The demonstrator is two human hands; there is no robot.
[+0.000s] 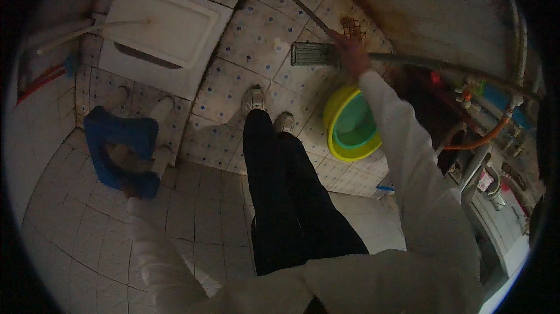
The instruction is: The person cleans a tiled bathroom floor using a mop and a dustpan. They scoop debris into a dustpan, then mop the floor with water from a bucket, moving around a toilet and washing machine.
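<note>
My left hand (129, 190), dim and partly hidden, is closed on the near edge of a blue U-shaped stool seat (119, 133). Pale legs (162, 109) show around the seat, which looks tilted. Farther out on the right, my right hand (352, 56) is closed around the near end of a thin stick (300, 5) slanting toward the top. Just left of that hand lies a flat, ribbed grey-green head (314, 54). A long pole (420, 61) lines up with it on the other side; my hand covers any join.
A yellow basin (333, 113) with a green basin (354, 120) in it stands below my right forearm. A white squat-pan or tray-like fixture (157, 22) is at upper left. A rusty grate (353, 27) lies beyond my hand. An orange hose (490, 139) curves at right.
</note>
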